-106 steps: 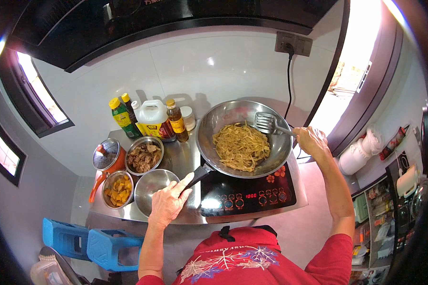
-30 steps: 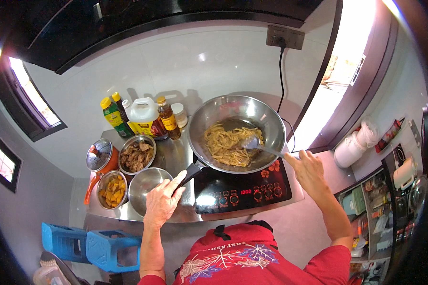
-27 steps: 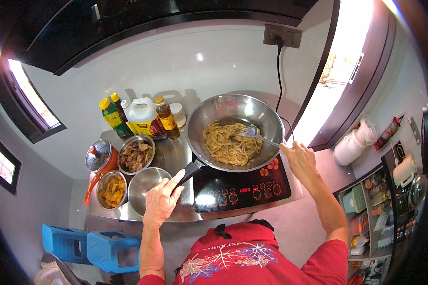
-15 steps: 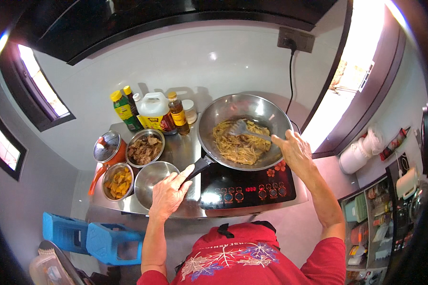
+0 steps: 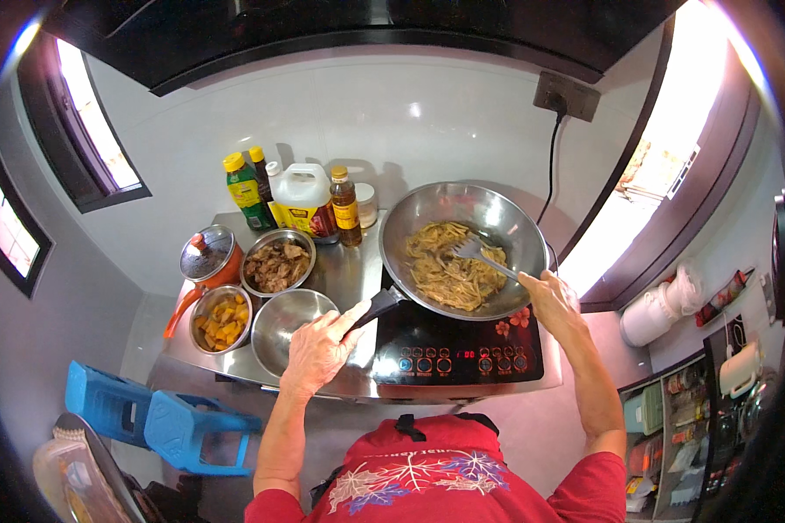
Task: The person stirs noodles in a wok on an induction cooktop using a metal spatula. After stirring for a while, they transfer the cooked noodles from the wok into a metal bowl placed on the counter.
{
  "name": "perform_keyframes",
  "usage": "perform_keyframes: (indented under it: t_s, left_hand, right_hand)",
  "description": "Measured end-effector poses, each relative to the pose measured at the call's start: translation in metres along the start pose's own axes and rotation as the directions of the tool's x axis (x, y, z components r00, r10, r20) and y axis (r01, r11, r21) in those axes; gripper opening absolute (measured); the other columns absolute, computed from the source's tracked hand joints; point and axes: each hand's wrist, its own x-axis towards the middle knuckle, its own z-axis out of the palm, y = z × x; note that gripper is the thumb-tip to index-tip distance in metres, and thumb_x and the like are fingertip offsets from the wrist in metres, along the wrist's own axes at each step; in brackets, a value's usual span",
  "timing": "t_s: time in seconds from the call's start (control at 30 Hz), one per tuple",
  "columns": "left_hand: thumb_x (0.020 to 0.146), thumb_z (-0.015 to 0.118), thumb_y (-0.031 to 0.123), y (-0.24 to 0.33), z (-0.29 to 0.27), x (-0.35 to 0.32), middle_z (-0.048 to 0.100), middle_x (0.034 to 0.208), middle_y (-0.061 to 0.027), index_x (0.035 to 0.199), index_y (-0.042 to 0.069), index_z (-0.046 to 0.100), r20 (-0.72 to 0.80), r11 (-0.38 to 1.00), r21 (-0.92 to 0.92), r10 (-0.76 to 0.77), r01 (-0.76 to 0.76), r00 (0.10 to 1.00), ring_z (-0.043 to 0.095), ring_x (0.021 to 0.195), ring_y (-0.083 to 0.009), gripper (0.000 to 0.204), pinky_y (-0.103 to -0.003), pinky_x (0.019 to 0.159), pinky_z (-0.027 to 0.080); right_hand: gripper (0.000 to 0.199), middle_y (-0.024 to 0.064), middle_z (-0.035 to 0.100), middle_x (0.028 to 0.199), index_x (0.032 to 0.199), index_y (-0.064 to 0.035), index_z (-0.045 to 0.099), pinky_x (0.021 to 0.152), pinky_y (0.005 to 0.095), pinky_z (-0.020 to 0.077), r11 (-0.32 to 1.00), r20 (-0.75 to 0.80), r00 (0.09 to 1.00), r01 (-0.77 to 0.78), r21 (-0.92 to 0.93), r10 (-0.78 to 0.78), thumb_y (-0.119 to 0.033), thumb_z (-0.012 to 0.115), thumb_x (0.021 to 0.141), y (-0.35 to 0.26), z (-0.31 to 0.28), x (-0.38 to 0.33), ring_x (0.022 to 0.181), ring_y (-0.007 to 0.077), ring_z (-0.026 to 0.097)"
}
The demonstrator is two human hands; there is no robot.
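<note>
While the left hand [image 5: 321, 349] is clamping fingers [image 5: 352, 319] on the black handle [image 5: 376, 309], the right hand [image 5: 551, 305] on a spatula [image 5: 499, 267], shreds [image 5: 443, 277] are seemingly mid-cooking in the wok [image 5: 515, 227] near the desk's [image 5: 349, 283] right edge; meat [image 5: 279, 264] and yellow chunks [image 5: 223, 322] are sitting leftward.

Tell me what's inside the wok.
Yellowish-brown strips lie in the wok, and the spatula reaches in. Bare metal shows along the sides; whatever the strips cover can't be seen.

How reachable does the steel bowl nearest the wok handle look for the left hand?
Probably yes: the steel bowl sits close beside the left hand, with nothing visible between them, though it must likely release the wok handle it grips.
</note>
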Motion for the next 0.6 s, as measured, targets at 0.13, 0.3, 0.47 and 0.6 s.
perform_keyframes:
  t_s: [0.13, 0.3, 0.47, 0.6]
  left_hand:
    - [0.086, 0.066, 0.029, -0.002, -0.001, -0.002, 0.056, 0.075, -0.0074, 0.129, 0.027, 0.058, -0.019, 1.000, 0.016, -0.002, 0.002, 1.000, 0.059, 0.068, -0.0280, 0.044, -0.039, 0.061, 0.049]
    - [0.085, 0.067, 0.027, -0.003, 0.004, -0.001, 0.054, 0.074, -0.0077, 0.129, 0.027, 0.058, -0.042, 1.000, -0.008, 0.016, -0.016, 0.999, 0.058, 0.066, -0.0279, 0.045, -0.039, 0.060, 0.048]
    - [0.084, 0.068, 0.027, -0.001, -0.002, -0.002, 0.055, 0.077, -0.0074, 0.129, 0.026, 0.058, 0.013, 1.000, -0.012, -0.019, 0.019, 1.000, 0.058, 0.068, -0.0274, 0.045, -0.039, 0.061, 0.048]
    - [0.083, 0.069, 0.026, -0.004, -0.002, -0.008, 0.056, 0.087, -0.0060, 0.126, 0.024, 0.060, -0.042, 1.000, -0.010, -0.008, 0.007, 0.999, 0.059, 0.077, -0.0262, 0.045, -0.039, 0.066, 0.049]
  right_hand:
    - [0.032, 0.0134, 0.059, 0.077, 0.112, -0.0205, 0.069, 0.067, 0.0422, 0.0496, 0.995, 0.025, 1.000, -0.007, -0.104, 0.009, -0.007, 0.055, 0.086, -0.008, -0.053, -0.021, 0.074, 0.0296, 0.061]
    - [0.032, 0.0148, 0.060, 0.080, 0.113, -0.0171, 0.067, 0.069, 0.0421, 0.0512, 0.988, 0.085, 0.996, -0.011, -0.152, 0.025, -0.007, 0.054, 0.086, -0.014, -0.045, -0.021, 0.078, 0.0315, 0.063]
    - [0.031, 0.0162, 0.062, 0.083, 0.114, -0.0139, 0.065, 0.071, 0.0450, 0.0512, 0.998, 0.087, 0.996, 0.019, -0.055, -0.014, -0.006, 0.054, 0.086, -0.026, -0.029, -0.005, 0.082, 0.0337, 0.064]
    - [0.027, 0.0175, 0.064, 0.086, 0.112, -0.0104, 0.066, 0.072, 0.0433, 0.0545, 0.998, 0.203, 0.979, 0.011, -0.064, 0.002, -0.008, 0.056, 0.086, -0.015, -0.064, 0.004, 0.081, 0.0331, 0.067]
